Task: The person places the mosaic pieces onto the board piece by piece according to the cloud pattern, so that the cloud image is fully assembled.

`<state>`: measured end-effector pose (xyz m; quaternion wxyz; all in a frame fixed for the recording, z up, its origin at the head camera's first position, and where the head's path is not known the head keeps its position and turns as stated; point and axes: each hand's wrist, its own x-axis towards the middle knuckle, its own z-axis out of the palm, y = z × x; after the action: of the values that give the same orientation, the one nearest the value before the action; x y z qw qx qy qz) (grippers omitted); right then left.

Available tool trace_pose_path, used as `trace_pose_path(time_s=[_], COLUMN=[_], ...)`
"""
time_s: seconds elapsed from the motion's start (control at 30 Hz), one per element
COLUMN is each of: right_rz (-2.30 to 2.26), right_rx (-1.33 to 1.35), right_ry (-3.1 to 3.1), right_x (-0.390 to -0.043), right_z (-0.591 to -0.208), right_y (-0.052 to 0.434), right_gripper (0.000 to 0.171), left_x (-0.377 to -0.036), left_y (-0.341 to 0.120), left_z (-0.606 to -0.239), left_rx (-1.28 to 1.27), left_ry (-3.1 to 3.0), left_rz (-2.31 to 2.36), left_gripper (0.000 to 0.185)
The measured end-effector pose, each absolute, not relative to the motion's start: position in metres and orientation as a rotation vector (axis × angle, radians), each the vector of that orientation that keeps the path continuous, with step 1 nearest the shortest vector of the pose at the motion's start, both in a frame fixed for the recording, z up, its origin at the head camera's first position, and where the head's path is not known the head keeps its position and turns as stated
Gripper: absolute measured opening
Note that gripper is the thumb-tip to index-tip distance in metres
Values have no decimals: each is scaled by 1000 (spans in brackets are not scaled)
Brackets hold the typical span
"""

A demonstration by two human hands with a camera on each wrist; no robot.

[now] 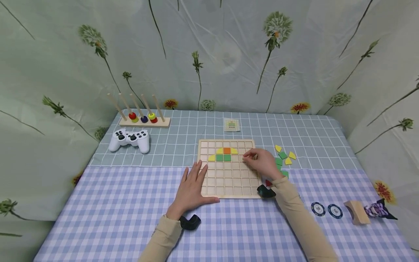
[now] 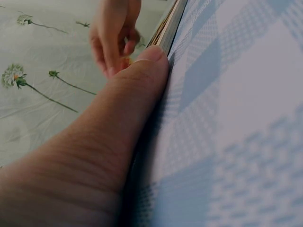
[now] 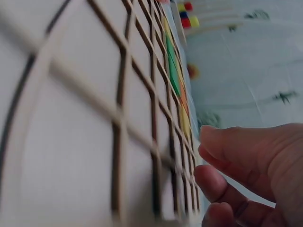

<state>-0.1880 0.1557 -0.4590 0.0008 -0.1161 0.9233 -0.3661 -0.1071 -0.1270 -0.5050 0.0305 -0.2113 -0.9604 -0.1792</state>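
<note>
A wooden grid board (image 1: 229,182) lies on the checked cloth, with yellow, orange and green tiles (image 1: 223,154) in its upper rows. My left hand (image 1: 192,186) rests flat on the cloth, fingers straight, and its fingertips touch the board's left edge (image 2: 170,28). My right hand (image 1: 260,162) hovers over the board's right side with curled fingers, thumb and forefinger close together above a cell. Whether they hold a tile is hidden. In the right wrist view the curled fingers (image 3: 246,175) hang beside the grid (image 3: 94,118).
Loose green and yellow tiles (image 1: 283,157) lie right of the board, a red one (image 1: 268,183) by my right wrist. A white game controller (image 1: 129,140) and a ring stacker (image 1: 144,118) stand far left. A small card (image 1: 231,124) lies behind the board. Two chips (image 1: 326,210) and a wooden block (image 1: 356,212) sit near right.
</note>
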Motion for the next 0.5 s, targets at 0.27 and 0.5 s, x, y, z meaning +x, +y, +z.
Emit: trace_pose_path(time_s=[0.27,0.5], right_rz=[-1109,-1011], right_rx=[-171,-88], right_ry=[2945,2903], right_x=[-181,-175], right_z=[-455,-451], right_y=[210,239], right_gripper=[18,24], left_x=[-107,-108], left_y=[-127,-127], left_z=[-506,-507], left_rx=[-653,-666], left_ry=[-2955,-2928], left_rz=[-544,-549], left_gripper=[120,119])
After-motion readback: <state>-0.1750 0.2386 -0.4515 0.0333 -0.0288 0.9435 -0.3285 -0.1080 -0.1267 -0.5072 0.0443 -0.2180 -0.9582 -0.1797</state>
